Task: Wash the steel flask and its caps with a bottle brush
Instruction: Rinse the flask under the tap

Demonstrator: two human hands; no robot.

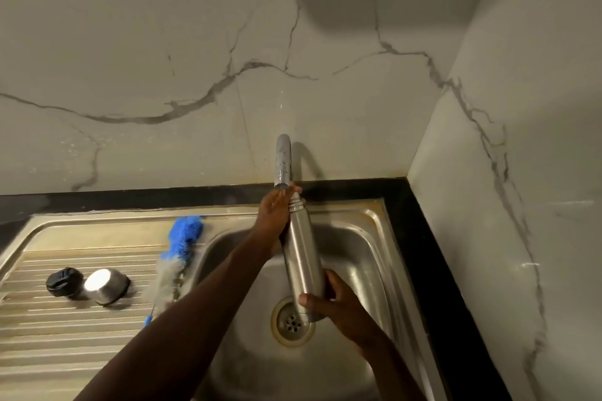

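Note:
The steel flask (301, 254) tilts over the sink bowl, its threaded mouth up under the tap spout (282, 161). My right hand (332, 298) grips the flask's lower end above the drain. My left hand (275, 213) is at the neck, with its fingers against the mouth. On the ribbed drainboard lie a black cap (64, 282) and a steel cup cap (107, 285) side by side. The blue and grey bottle brush (177, 254) lies along the drainboard's right side, its handle end partly hidden behind my left forearm.
The steel sink bowl (365, 247) has a round drain (292, 322) at its middle. A black counter strip (433, 257) borders the sink at the back and right. Marble-patterned walls (163, 58) close in behind and to the right.

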